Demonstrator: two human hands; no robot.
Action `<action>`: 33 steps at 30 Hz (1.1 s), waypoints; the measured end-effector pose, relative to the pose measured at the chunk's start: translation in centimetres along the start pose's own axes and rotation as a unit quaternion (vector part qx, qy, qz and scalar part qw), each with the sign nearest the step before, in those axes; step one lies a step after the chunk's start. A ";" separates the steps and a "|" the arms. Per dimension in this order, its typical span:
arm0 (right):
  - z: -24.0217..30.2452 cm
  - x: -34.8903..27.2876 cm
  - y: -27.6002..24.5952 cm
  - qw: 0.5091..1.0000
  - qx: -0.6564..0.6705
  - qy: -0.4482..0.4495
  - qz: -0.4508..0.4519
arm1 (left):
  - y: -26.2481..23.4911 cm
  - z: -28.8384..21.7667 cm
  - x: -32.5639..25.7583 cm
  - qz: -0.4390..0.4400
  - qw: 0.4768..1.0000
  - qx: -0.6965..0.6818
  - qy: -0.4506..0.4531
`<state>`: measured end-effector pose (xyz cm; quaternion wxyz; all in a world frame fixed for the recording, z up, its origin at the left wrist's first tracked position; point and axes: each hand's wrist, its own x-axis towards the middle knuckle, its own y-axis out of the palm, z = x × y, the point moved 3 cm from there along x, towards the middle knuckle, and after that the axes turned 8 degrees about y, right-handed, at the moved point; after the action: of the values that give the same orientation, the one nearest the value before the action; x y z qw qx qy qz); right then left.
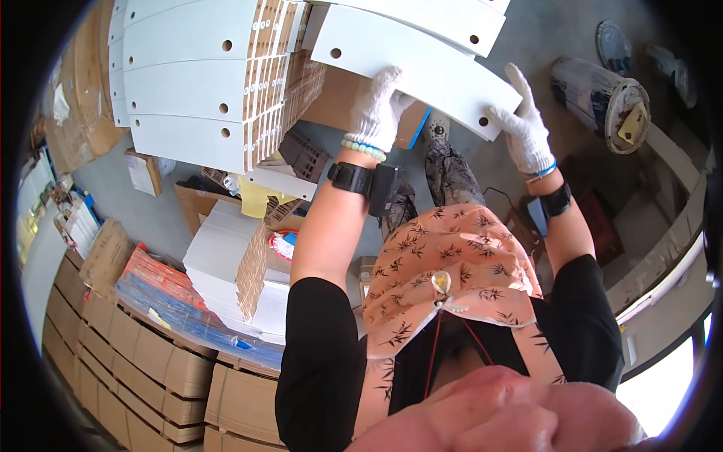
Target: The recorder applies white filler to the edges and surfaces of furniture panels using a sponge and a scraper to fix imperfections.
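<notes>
A long white cardboard box (429, 74), with a round hole near each end, lies across the top of the view. My left hand (376, 109), in a white knit glove, grips its near edge left of the middle. My right hand (525, 129), gloved alike, holds its right end, thumb on the top face and a finger stretched along the end. The fingers beneath the box are hidden. Behind it is another white box (452, 26) with a similar hole. To the left, stacked white boxes (181, 83) show brown corrugated edges on their right side.
Folded white cartons (222, 252) lie at the lower left, beside red and blue plastic-wrapped bundles (196, 309). Bundled brown cardboard (143, 354) is piled below them. At the right stands a wrapped cylinder (602, 98) on the grey floor.
</notes>
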<state>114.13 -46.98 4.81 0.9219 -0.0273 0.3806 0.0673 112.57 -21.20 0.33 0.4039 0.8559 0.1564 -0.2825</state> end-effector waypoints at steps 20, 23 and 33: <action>0.4 2.8 6.1 0.991 0.048 0.124 -0.028 | 0.3 -4.7 1.9 -0.069 0.990 0.092 0.083; 0.5 2.5 6.3 0.995 0.025 0.092 -0.005 | 0.6 -5.0 2.3 -0.105 0.993 -0.037 0.026; -3.0 5.0 4.0 0.995 0.034 0.093 0.015 | 2.8 -6.3 3.7 -0.037 0.981 -0.180 0.056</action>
<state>114.94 -42.78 -0.83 0.8817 0.0040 0.4672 0.0651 119.09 -17.88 2.98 0.5309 0.7775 0.2588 -0.2161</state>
